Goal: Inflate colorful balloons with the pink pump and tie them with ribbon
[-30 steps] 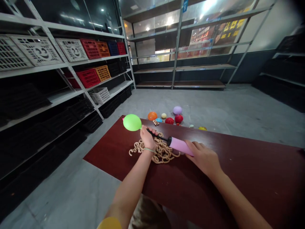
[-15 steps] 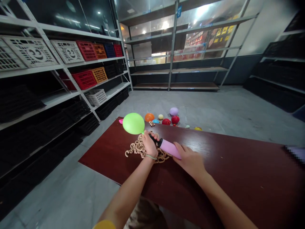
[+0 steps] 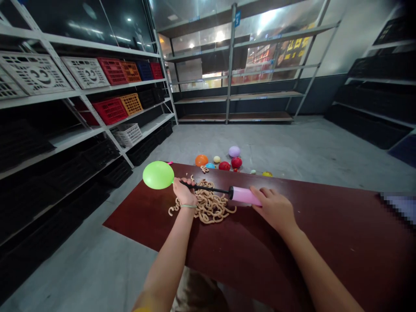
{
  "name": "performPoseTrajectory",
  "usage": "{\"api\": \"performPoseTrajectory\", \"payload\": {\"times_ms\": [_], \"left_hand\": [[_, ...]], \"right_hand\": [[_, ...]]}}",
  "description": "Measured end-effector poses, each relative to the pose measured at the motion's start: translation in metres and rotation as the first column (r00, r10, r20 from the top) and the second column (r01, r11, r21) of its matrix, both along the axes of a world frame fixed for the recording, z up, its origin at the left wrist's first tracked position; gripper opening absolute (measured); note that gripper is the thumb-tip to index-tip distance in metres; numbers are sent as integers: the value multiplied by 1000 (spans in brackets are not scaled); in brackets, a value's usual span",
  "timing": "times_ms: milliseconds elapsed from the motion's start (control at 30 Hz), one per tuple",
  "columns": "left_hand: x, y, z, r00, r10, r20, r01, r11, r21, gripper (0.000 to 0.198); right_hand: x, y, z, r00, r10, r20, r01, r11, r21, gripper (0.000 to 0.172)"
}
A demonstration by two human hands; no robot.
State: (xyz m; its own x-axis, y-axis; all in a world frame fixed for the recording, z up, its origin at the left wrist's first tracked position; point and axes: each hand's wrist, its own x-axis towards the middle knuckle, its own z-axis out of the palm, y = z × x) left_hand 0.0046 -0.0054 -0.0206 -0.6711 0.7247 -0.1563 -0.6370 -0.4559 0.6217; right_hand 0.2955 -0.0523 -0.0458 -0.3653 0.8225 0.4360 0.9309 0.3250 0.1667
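A pink and black balloon pump is stretched between my hands, its black rod drawn out. My left hand is closed around the black nozzle end and the neck of a green balloon. The balloon is inflated and sticks out to the left, over the table. My right hand grips the pink barrel. Below the rod lies a pile of tan, curled pieces on the dark red table; my left hand and wrist hide part of it.
On the floor past the table's far edge lie several balloons, among them an orange balloon and a purple balloon. Shelves with plastic crates line the left. A metal rack stands at the back.
My hands have moved apart, the left one leftward with the green balloon. The pump's rod, mostly hidden in the barrel before, now shows at length. More of the tan pile is uncovered.
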Motion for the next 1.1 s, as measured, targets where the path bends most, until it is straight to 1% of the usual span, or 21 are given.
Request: {"api": "performPoseTrajectory", "payload": {"times_ms": [100,200,267,333,433,533,600,700,767,867,933,1000,1100], "left_hand": [[22,-6,-1,997,-69,31,69,998,6,19],[50,-12,-3,982,-187,-32,188,982,21,17],[62,-12,-5,968,-235,-84,237,971,11,17],[66,-10,-7,964,-251,-86,251,968,-16,18],[55,-6,-6,973,-227,-52,225,973,-45,19],[32,-5,-1,986,-163,-36,162,986,-35,18],[16,-4,2,993,-115,-26,114,993,-24,16],[-2,-1,4,999,-43,-8,43,999,-31,14],[-4,2,3,1000,-5,2,5,999,-47,14],[10,3,-1,1000,-4,5,4,998,-62,15],[29,0,-4,998,-65,-11,64,996,-61,16],[48,-4,-7,984,-165,-68,162,986,-49,16],[65,-8,-9,961,-241,-138,237,970,-49,18]], "right_hand": [[-22,-8,-2,1000,2,-10,-2,997,-72,45],[-45,-14,-5,998,-6,-62,-1,993,-119,50],[-51,-15,-7,995,-3,-95,-11,989,-147,53],[-49,-13,-9,995,9,-102,-25,987,-159,52],[-32,-6,-8,996,51,-68,-58,992,-109,50],[-9,1,-5,997,79,-17,-79,997,-7,49],[4,3,-3,998,57,5,-57,997,60,45],[7,2,0,1000,25,11,-26,995,97,41],[-2,-1,1,1000,18,5,-19,998,67,40],[-27,-7,0,1000,22,-15,-22,1000,-8,47],[-43,-12,-3,999,21,-46,-24,998,-54,54],[-55,-16,-7,996,18,-89,-27,995,-95,59],[-60,-19,-11,989,14,-147,-34,990,-135,58]]}}
